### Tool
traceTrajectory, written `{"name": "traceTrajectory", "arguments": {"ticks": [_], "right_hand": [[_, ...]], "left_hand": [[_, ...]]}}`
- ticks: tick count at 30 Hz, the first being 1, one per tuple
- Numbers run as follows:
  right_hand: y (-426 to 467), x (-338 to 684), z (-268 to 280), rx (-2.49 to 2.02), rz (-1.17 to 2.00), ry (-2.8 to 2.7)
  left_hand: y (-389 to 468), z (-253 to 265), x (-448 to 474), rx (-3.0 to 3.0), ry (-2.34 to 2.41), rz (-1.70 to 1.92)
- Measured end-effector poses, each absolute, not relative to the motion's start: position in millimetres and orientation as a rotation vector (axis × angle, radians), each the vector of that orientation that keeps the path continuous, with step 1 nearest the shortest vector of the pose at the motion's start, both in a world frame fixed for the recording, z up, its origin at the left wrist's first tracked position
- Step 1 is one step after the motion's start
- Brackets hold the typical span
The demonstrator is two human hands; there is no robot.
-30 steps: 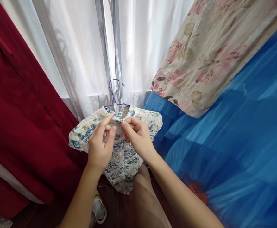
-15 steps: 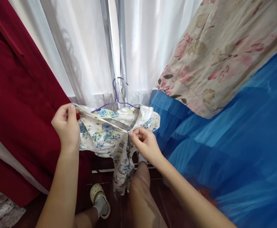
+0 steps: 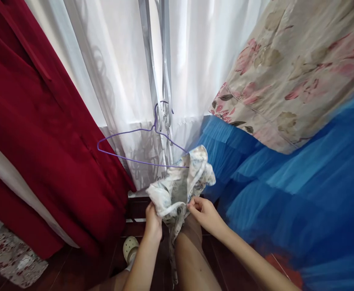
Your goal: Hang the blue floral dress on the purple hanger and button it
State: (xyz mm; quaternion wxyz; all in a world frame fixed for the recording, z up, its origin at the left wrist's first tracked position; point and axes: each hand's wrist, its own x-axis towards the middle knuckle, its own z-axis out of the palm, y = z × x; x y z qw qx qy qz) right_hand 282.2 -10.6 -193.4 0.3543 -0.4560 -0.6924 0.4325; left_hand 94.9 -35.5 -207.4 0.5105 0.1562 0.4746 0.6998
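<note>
A purple wire hanger (image 3: 128, 159) hangs by its hook from a grey metal bar, and its left arm is bare. On its right arm rests one shoulder of a white floral garment (image 3: 198, 161), which sags down to the left. My left hand (image 3: 154, 220) grips the loose left shoulder below the hanger, its fingertips partly hidden by cloth. With thumb and forefinger pinched, my right hand (image 3: 202, 210) holds the garment's front edge near the neckline. The lower part of the garment falls in a narrow bunch in front of my leg.
Dark red cloth (image 3: 58, 153) hangs at left. White curtains (image 3: 119, 60) and grey metal bars (image 3: 152, 52) stand behind the hanger. At right are a beige floral garment (image 3: 280, 89) and blue tulle (image 3: 270, 194). A pale clog (image 3: 130, 247) is on the dark tiled floor.
The garment's left shoulder has come off the hanger's left arm. My left hand has moved down and right with that cloth, while my right hand is a little lower.
</note>
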Motion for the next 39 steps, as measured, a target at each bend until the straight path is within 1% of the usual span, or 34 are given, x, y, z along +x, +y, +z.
{"name": "traceTrajectory", "arguments": {"ticks": [2,4,8,11,13,15,17,20,24,27,30,32,34,36,39], "right_hand": [[-16,292,-204,-1.203,1.158,-1.824],[-23,300,-209,-1.21,1.191,-1.86],[-40,306,-197,-1.14,1.028,-2.01],[-59,303,-169,-0.893,0.977,-2.08],[-73,299,-147,-0.739,1.12,-2.038],[-85,295,-127,-0.644,1.431,-1.962],[-94,291,-113,-0.578,1.777,-1.827],[-100,286,-105,-0.513,2.1,-1.61],[-104,287,-109,-0.545,2.239,-1.51],[-106,295,-109,-0.534,2.228,-1.648],[-107,307,-103,-0.655,2.139,-1.641],[-107,318,-96,-0.713,2.048,-1.56],[-102,331,-89,-0.761,1.952,-1.498],[-91,347,-80,-0.864,1.779,-1.512],[-58,370,-67,-0.986,1.336,-1.711]], "left_hand": [[-40,-213,119,0.399,1.082,1.633],[-45,-205,134,0.51,1.018,1.574],[-65,-156,142,0.939,0.928,1.562],[-92,-114,140,1.269,0.924,1.613],[-111,-93,140,1.533,0.934,1.677],[-125,-80,140,1.786,0.983,1.724],[-130,-75,139,1.878,1.08,1.733],[-126,-78,132,1.727,1.234,1.662],[-117,-92,124,1.512,1.319,1.512],[-118,-102,128,1.294,1.201,1.455],[-127,-113,143,1.049,1.0,1.347],[-139,-124,155,0.956,0.997,1.295],[-154,-139,166,0.915,1.116,1.252],[-169,-154,172,0.954,1.301,1.181],[-182,-173,163,1.125,1.501,1.116]]}}
